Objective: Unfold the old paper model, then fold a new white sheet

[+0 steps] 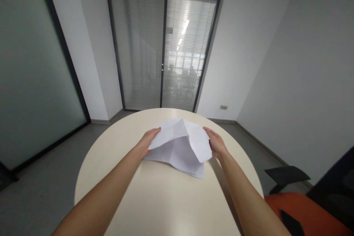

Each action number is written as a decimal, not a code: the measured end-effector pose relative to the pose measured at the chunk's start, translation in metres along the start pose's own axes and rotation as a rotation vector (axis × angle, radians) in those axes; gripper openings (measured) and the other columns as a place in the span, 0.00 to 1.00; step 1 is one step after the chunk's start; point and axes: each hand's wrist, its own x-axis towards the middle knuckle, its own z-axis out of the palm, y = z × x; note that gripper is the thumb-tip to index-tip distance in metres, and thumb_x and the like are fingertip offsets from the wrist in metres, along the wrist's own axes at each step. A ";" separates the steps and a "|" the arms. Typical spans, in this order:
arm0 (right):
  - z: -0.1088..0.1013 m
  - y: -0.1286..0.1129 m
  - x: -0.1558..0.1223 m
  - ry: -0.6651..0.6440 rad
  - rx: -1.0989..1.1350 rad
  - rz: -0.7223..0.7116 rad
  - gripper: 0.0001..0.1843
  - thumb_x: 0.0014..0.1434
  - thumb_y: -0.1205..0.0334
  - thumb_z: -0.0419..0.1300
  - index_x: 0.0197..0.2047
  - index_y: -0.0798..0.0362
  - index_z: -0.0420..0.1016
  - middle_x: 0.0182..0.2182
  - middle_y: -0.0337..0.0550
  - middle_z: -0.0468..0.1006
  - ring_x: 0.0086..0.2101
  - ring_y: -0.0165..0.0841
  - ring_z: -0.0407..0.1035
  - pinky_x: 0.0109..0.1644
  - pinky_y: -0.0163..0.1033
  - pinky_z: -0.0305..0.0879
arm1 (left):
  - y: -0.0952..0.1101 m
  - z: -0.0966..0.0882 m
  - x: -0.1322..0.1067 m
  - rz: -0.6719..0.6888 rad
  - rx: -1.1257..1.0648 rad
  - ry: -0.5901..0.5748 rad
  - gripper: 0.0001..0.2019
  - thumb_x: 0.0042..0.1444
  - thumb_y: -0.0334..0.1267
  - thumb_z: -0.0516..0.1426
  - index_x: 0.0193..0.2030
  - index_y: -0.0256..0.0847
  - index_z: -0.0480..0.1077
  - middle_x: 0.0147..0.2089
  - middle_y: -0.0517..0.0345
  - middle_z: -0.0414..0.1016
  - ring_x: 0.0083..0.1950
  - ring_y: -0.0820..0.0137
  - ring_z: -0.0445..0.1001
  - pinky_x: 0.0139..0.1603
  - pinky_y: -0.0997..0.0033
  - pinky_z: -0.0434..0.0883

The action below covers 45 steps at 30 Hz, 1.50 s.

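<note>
A creased white sheet of paper is held up between both hands over the far half of the round table. My left hand grips its left edge, thumb on top and fingers underneath. At the right edge my right hand is closed on the same sheet, its fingers partly hidden. The sheet bends up along a fold near its middle. Beneath it lies more white paper, also creased, touching the tabletop near its front corner. Whether the two layers are one folded piece or separate sheets, I cannot tell.
The cream round table fills the lower middle. An orange-seated chair with black armrests stands close at the right. Beyond the table are a glass door with blinds and a wall socket. A frosted glass panel is at left.
</note>
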 end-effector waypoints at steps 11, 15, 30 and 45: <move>-0.002 -0.006 -0.019 -0.323 -0.195 0.078 0.57 0.44 0.60 0.74 0.72 0.35 0.48 0.72 0.48 0.49 0.57 0.42 0.67 0.46 0.40 0.71 | -0.008 -0.026 0.017 -0.029 0.098 0.015 0.13 0.57 0.25 0.57 0.50 0.33 0.71 0.42 0.45 0.81 0.35 0.66 0.80 0.34 0.71 0.75; -0.005 -0.003 -0.016 -0.467 -0.281 0.110 0.38 0.44 0.63 0.70 0.61 0.44 0.70 0.65 0.49 0.65 0.51 0.40 0.71 0.44 0.38 0.69 | -0.017 -0.034 0.028 0.136 0.540 0.221 0.17 0.59 0.27 0.57 0.55 0.34 0.69 0.50 0.43 0.79 0.44 0.65 0.79 0.43 0.71 0.73; -0.021 -0.020 -0.026 -0.845 -0.465 0.175 0.30 0.47 0.59 0.71 0.55 0.47 0.75 0.54 0.48 0.73 0.36 0.31 0.70 0.29 0.30 0.65 | -0.023 -0.052 0.028 0.344 1.400 0.224 0.19 0.64 0.37 0.56 0.61 0.42 0.65 0.52 0.43 0.78 0.52 0.58 0.77 0.48 0.65 0.68; -0.020 -0.025 -0.028 -0.925 -0.599 0.255 0.37 0.40 0.65 0.73 0.56 0.45 0.76 0.51 0.46 0.75 0.31 0.27 0.70 0.23 0.25 0.63 | -0.026 -0.051 0.026 0.333 1.535 0.216 0.20 0.64 0.34 0.53 0.63 0.41 0.62 0.58 0.43 0.75 0.56 0.58 0.74 0.52 0.64 0.68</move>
